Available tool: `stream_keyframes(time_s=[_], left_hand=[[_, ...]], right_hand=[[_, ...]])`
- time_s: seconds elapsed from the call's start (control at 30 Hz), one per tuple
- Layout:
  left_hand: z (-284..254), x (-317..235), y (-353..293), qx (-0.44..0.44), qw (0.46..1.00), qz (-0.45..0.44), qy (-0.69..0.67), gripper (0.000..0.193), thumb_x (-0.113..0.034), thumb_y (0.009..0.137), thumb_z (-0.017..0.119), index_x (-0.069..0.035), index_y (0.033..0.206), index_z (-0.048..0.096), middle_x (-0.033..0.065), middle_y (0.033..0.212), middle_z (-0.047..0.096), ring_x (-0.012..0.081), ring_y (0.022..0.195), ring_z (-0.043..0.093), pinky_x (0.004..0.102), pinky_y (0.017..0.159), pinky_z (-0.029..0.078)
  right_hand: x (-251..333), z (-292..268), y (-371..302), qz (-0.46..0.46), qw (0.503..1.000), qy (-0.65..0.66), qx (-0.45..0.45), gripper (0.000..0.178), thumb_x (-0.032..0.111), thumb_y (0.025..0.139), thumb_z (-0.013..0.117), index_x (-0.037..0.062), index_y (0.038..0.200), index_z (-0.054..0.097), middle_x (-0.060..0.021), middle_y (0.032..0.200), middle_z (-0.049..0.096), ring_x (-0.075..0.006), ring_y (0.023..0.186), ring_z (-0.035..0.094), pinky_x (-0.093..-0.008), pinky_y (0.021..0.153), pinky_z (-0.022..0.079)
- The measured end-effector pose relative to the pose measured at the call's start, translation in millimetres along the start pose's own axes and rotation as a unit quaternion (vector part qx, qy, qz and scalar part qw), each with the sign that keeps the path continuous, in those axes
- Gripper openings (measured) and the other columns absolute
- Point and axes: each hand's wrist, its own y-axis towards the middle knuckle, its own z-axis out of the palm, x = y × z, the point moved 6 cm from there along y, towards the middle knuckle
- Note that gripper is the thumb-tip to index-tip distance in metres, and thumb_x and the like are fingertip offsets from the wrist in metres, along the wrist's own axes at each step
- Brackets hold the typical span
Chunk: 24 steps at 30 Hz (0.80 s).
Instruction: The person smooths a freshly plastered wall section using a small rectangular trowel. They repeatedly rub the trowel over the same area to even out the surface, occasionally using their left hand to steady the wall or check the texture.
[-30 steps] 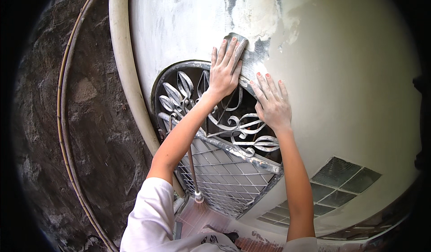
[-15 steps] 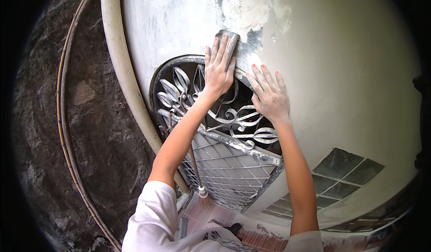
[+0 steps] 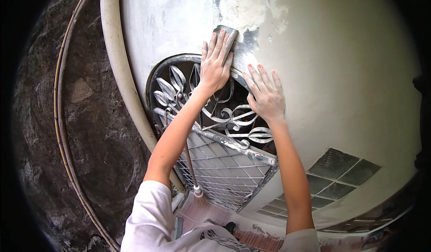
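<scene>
My left hand (image 3: 214, 68) presses a grey sanding block (image 3: 230, 35) against the pale wall, just above the arched top of a metal gate. Its fingers lie along the block, whose far and right edges show past them. Flat on the wall to the right, my right hand (image 3: 266, 92) holds nothing, its dusty fingers spread. The wall (image 3: 179, 23) has whitish patches and a dark grey patch (image 3: 247, 45) between the two hands. Below the hands is the gate's scrollwork (image 3: 233, 117), with leaf shapes and flaking paint.
A thick cream pipe (image 3: 117, 59) curves down the left, with a thin bamboo pole (image 3: 58, 103) beyond it against rough rock. A broom (image 3: 198, 191) stands by the gate's lattice (image 3: 224, 171). Dark window panes (image 3: 334, 164) sit low on the right wall above reddish tiles (image 3: 211, 214).
My left hand and the sanding block have shifted slightly up and left along the wall. My right hand stays flat on it; the whole view has moved a little.
</scene>
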Motion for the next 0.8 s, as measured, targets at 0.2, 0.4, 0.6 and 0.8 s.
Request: stream_keyframes(time_s=[0.2, 0.4, 0.6, 0.8], left_hand=[[-12.3, 13.6, 56.8, -0.058, 0.996, 0.066, 0.022, 0.062, -0.025, 0.101, 0.049, -0.009, 0.158, 0.029, 0.01, 0.165, 0.026, 0.0327, 0.153, 0.02, 0.0564, 0.122, 0.012], [-3.3, -4.2, 36.7, -0.089, 0.995, 0.011, -0.034, 0.061, -0.028, 0.102, 0.046, -0.013, 0.158, 0.029, 0.0113, 0.165, 0.025, 0.0336, 0.153, 0.018, 0.058, 0.122, 0.01], [-2.9, -9.9, 13.5, -0.022, 0.998, 0.03, 0.047, 0.059, -0.032, 0.104, 0.04, -0.017, 0.16, 0.026, 0.0094, 0.167, 0.021, 0.0318, 0.154, 0.017, 0.0585, 0.121, 0.009], [-18.1, 18.7, 87.6, -0.053, 0.999, 0.001, 0.012, 0.059, -0.037, 0.106, 0.035, -0.019, 0.16, 0.022, 0.0067, 0.168, 0.018, 0.0323, 0.154, 0.017, 0.0612, 0.121, 0.007]], right_hand=[[0.7, 0.1, 0.1, -0.004, 1.0, -0.005, -0.002, 0.062, 0.017, 0.083, 0.06, 0.0259, 0.144, 0.051, 0.0046, 0.153, 0.049, -0.0141, 0.143, 0.041, -0.045, 0.123, 0.023], [0.2, 1.4, -1.1, 0.0, 1.0, -0.002, 0.003, 0.063, 0.018, 0.083, 0.061, 0.0257, 0.144, 0.051, 0.0048, 0.153, 0.048, -0.0144, 0.143, 0.041, -0.0456, 0.122, 0.023], [-0.8, 2.5, -0.2, -0.006, 1.0, -0.012, 0.012, 0.07, 0.021, 0.079, 0.066, 0.0257, 0.147, 0.048, 0.0057, 0.156, 0.044, -0.0148, 0.145, 0.038, -0.0455, 0.124, 0.019], [-0.1, 0.7, -0.6, 0.0, 1.0, -0.003, 0.007, 0.062, 0.019, 0.082, 0.062, 0.0259, 0.143, 0.052, 0.005, 0.153, 0.048, -0.0143, 0.143, 0.041, -0.0455, 0.123, 0.021]])
